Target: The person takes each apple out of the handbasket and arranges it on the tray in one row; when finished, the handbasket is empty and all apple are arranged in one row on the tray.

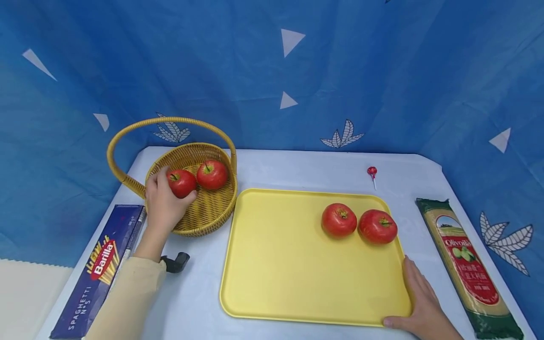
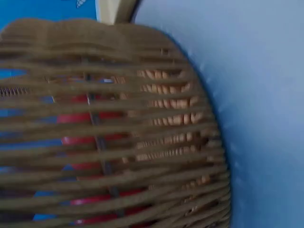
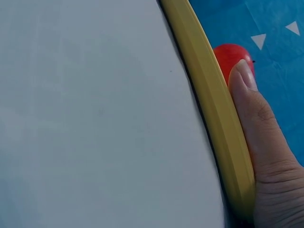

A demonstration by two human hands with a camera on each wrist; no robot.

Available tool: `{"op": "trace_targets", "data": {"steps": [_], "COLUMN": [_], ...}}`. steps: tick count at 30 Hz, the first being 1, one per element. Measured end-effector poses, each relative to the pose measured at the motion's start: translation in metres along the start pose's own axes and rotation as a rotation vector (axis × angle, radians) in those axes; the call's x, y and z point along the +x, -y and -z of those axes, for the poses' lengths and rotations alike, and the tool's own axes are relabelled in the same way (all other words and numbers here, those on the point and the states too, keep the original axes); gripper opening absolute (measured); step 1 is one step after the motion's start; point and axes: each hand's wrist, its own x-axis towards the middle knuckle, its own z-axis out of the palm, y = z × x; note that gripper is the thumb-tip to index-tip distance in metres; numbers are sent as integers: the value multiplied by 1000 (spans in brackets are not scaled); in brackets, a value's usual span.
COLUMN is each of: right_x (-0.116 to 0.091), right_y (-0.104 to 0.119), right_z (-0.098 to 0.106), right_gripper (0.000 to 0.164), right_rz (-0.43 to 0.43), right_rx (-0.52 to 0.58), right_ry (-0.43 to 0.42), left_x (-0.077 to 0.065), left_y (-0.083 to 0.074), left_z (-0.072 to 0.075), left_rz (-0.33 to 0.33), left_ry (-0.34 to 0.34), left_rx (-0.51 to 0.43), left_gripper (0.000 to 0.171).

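Observation:
In the head view my left hand (image 1: 163, 200) reaches into the wicker basket (image 1: 212, 229) and grips a red apple (image 1: 182, 183) between thumb and fingers. A second apple (image 1: 212, 174) lies right beside it in the basket. In the left wrist view the basket's woven side (image 2: 57, 130) fills most of the picture, with red showing through the gaps. My right hand (image 1: 422, 302) rests at the near right corner of the yellow tray (image 1: 297, 283), thumb on the front edge, fingers along the right side. The right wrist view shows that thumb (image 3: 259, 123) straight against the rim (image 3: 216, 95).
Two apples, one left (image 1: 338, 220) and one right (image 1: 378, 226), sit on the tray's far right part. A blue spaghetti box (image 1: 99, 269) lies at left, a black pipe-shaped object (image 1: 176, 262) near my left wrist, a lollipop (image 1: 372, 172) behind the tray, a pasta bag (image 1: 467, 264) at right.

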Motion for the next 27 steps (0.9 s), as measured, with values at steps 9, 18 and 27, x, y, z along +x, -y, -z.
{"op": "trace_targets", "data": {"steps": [9, 18, 27], "right_x": [0, -3, 0], "right_y": [0, -2, -2], "right_z": [0, -3, -3], "right_gripper": [142, 140, 141], "right_rz": [14, 41, 21], "right_rx": [14, 37, 22], "right_ry": [-19, -41, -25], "left_x": [19, 29, 33], "left_y": [6, 9, 11], "left_z": [0, 1, -1], "left_rz": [90, 148, 172], "left_ry": [140, 257, 257], "left_rx": [41, 23, 20], "left_gripper": [110, 108, 106]}}
